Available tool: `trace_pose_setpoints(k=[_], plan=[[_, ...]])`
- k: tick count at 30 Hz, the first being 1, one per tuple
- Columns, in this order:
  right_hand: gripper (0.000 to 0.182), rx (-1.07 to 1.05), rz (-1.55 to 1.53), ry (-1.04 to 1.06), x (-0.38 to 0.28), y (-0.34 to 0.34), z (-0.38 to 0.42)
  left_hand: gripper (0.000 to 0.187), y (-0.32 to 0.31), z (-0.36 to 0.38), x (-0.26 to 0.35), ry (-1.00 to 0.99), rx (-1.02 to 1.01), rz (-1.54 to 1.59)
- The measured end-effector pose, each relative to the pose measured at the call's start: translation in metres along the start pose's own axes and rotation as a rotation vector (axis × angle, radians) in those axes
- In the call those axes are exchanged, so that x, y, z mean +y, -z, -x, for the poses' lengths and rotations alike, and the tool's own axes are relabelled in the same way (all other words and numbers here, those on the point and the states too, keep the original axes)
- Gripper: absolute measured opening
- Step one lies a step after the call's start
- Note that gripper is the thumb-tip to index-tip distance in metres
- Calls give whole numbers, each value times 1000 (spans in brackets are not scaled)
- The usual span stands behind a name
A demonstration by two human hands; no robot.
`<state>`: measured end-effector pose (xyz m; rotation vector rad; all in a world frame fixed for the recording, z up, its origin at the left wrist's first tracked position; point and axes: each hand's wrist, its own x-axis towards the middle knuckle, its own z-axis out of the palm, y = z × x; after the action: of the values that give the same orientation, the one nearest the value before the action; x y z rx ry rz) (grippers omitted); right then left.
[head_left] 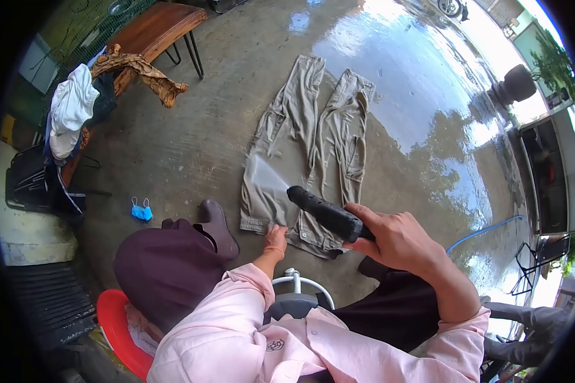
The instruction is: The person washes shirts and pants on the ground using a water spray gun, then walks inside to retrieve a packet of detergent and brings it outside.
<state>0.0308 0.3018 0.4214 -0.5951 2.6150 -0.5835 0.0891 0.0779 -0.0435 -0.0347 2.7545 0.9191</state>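
Wet khaki cargo trousers (pixel 281 185) lie spread on the concrete floor, legs pointing away from me and waistband nearest. My right hand (pixel 396 239) is wrapped round the handle of a black spray gun (pixel 326 214), held above the trousers. A white fan of water (pixel 265 175) leaves its nozzle and strikes the upper part of the left side. Down at the waistband, my left hand (pixel 275 239) pinches the fabric edge; its fingertips are partly hidden.
Left of my boot (pixel 220 230) lies a blue face mask (pixel 141 209). Clothes (pixel 73 108) hang by a wooden table (pixel 153 32). A red basin (pixel 118 329) is at lower left. A blue hose (pixel 485 228) crosses wet floor at right, near a folding chair (pixel 540 258).
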Motion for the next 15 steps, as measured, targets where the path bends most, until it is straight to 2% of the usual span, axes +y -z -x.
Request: trace_pose_setpoints(k=[2, 3, 4, 5, 7, 11, 13, 15], plan=[[52, 47, -19, 35, -4, -4, -5, 33, -4, 18, -2, -22, 16, -68], [53, -49, 33, 0, -6, -4, -8, 40, -2, 25, 1, -53, 30, -139], [53, -142, 85, -34, -8, -4, -11, 47, 6, 30, 7, -12, -83, -152], [53, -144, 86, -27, -8, -6, -15, 47, 12, 35, 16, 26, -93, -135], [52, -336, 153, -30, -7, -11, -20, 46, 11, 43, 22, 74, -102, -105], [53, -218, 44, 70, -11, -18, -23, 43, 13, 46, 33, 130, -103, -89], [54, -74, -49, 97, -14, -17, -22, 41, 10, 45, 29, 113, -91, -84], [54, -72, -45, 93, -13, -18, -24, 39, 9, 46, 28, 96, -77, -82]])
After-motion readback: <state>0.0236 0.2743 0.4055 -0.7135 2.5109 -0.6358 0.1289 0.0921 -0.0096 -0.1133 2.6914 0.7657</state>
